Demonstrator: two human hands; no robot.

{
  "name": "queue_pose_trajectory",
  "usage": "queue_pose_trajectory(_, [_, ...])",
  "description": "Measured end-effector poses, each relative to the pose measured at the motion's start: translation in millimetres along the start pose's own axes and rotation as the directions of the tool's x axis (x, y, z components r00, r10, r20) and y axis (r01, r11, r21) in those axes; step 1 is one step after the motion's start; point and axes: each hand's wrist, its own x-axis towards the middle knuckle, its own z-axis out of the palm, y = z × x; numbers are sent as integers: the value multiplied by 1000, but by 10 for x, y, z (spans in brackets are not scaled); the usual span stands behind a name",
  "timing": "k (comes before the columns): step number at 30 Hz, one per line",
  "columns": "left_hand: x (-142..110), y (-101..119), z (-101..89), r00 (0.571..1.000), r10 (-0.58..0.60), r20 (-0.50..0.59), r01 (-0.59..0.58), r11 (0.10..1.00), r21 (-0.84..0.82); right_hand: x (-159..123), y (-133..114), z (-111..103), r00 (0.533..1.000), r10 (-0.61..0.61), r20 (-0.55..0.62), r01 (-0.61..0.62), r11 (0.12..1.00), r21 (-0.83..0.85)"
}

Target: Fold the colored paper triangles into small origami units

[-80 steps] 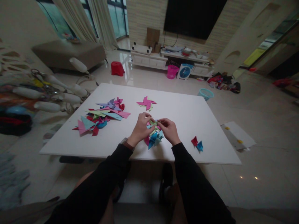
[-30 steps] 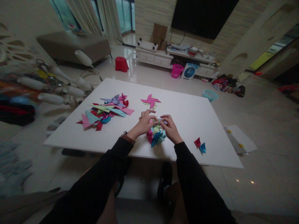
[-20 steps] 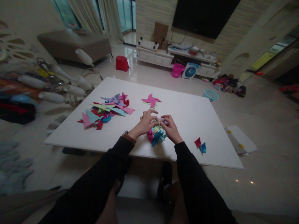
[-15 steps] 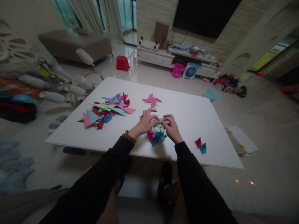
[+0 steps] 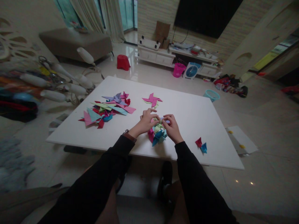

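Note:
Over a heap of folded origami pieces in blue, teal, pink and light green, both hands meet near the table's front. My left hand, a watch on its wrist, pinches a small light green origami piece with thumb and index finger; its other fingers are bent. From the right side, my right hand pinches the same piece with its fingertips. The fingers cover much of that piece, so its exact fold is hidden. Just beyond the hands lies a pink and green paper pinwheel.
A larger pile of folded paper lies on the left of the white table. Two small origami pieces, red and blue, sit near the right front edge. White lamp arms stand by the left edge; a blue basket is beyond the right.
Both hands keep their pinch over the heap with barely any movement. The whole view has shifted very slightly; the papers on the table lie as before.

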Motion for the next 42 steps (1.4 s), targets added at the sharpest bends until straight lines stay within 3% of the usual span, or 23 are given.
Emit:
queue_pose_trajectory(3, [44,-70,4,997,-26,-79,16,993,-119,9,-40,-23,999,-16,-40,15,1000,-20])
queue_pose_trajectory(5, [86,-105,21,987,-120,-110,83,952,-294,9,-63,-37,997,-33,-72,30,999,-43])
queue_pose_trajectory(7, [118,-107,44,958,-282,-49,212,816,-538,5,-78,-45,994,-51,-95,44,997,-66])
queue_pose_trajectory(9, [128,-75,66,921,-377,98,322,595,-737,-1,-84,-50,992,-71,-107,62,994,-86])
queue_pose_trajectory(11, [121,-26,83,912,-360,196,348,427,-834,-5,-85,-50,990,-91,-108,79,991,-108])
queue_pose_trajectory(13, [110,15,96,926,-321,198,317,377,-870,-7,-86,-49,990,-101,-98,88,988,-127])
queue_pose_trajectory(18, [108,12,130,942,-307,134,260,420,-869,-12,-111,-42,991,-102,-91,88,986,-139])
queue_pose_trajectory(29, [74,-28,153,983,-171,72,171,682,-711,-21,-120,-4,992,-116,-49,107,983,-151])
queue_pose_trajectory(42, [109,-80,188,988,-153,36,137,731,-668,-27,-116,-9,986,-164,-32,155,968,-198])
